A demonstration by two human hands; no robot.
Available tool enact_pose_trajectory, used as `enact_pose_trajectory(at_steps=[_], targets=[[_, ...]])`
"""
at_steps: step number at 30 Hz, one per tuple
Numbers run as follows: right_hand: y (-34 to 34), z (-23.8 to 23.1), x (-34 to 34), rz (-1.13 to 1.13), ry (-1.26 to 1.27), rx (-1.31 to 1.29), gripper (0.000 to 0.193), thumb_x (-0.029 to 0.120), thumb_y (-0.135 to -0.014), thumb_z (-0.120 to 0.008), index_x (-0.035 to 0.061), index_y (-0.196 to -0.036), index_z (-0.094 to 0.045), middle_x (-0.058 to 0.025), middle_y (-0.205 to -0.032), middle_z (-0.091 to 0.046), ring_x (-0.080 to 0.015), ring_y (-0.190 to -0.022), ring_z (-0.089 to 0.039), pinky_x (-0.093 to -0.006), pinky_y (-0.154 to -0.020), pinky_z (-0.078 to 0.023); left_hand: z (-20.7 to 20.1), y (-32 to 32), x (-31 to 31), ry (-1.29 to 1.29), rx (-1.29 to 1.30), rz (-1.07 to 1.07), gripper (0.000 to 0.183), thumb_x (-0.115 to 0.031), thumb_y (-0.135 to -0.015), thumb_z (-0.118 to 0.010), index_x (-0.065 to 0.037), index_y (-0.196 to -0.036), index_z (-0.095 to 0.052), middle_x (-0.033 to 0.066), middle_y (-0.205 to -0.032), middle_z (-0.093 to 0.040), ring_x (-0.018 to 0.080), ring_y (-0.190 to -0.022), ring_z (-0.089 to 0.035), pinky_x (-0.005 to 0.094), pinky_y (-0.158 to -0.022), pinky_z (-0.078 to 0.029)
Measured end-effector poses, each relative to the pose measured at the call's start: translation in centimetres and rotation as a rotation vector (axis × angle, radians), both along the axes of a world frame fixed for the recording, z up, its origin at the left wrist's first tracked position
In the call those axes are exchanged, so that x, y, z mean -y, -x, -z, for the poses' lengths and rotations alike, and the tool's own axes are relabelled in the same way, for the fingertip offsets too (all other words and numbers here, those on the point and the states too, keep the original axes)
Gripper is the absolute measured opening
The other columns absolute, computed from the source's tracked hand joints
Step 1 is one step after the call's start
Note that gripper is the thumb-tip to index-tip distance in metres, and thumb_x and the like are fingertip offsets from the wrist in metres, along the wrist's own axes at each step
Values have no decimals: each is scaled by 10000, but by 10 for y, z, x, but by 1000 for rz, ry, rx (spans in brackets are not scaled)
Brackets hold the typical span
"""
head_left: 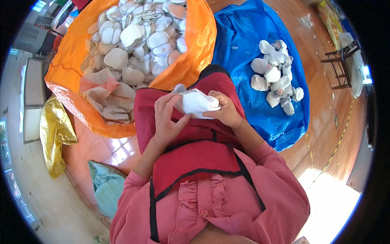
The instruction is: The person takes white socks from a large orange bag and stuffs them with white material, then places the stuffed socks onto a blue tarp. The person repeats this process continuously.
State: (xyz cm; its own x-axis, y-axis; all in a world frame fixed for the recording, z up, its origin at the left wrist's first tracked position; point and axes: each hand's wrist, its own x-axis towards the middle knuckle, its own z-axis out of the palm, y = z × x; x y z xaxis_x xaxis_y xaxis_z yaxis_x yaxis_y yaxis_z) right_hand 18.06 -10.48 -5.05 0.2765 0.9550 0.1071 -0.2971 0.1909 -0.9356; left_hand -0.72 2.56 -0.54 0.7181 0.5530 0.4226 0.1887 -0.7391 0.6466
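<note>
Above my red apron, a white, soft plush piece with a small grey fluffy tuft on its upper left side is held between my two hands. My left hand grips its left end, thumb at the lower edge. At the right end, my right hand pinches the white material between thumb and fingers. Ahead on the left, a large orange sack stands wide, filled with many flat, rounded white plush pieces. On the right, white and grey stuffed pieces lie heaped on a blue plastic sheet.
A yellow sack leans near the wall on the left. A pale green bag lies on the tiled floor by my left side. At the far right stands a dark wooden stool, with a yellow-and-black floor line nearby.
</note>
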Motion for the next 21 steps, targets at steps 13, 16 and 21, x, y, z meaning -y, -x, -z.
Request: enact_pose_trajectory(at_steps=[13, 16, 21], targets=[[0, 10, -1, -44, -181, 173, 310, -51, -723, -788, 77, -942, -608, -28, -937, -535, -153, -881, -542, -279, -786, -441, -6, -10, 15, -165, 18, -36, 481, -80, -596, -840, -53, -1004, -588, 125, -1041, -607, 327, -931, -600, 405, -787, -505], [1, 10, -3, -41, -171, 217, 315, -44, -717, -795, 81, -939, -608, -28, -917, -537, -157, -865, -546, -283, -780, -445, -1, -9, 12, -140, 27, 6, 436, -60, -622, -817, -45, -992, -588, 126, -1030, -612, 311, -890, -620, 388, -752, -517], [2, 6, -8, 6, -167, 334, 321, -42, -698, -797, 84, -923, -604, -32, -890, -543, -173, -835, -560, -296, -772, -455, 1, -3, 18, 120, -155, -41, 387, -51, -695, -784, -23, -1018, -573, 142, -1011, -626, 279, -805, -653, 352, -715, -531]])
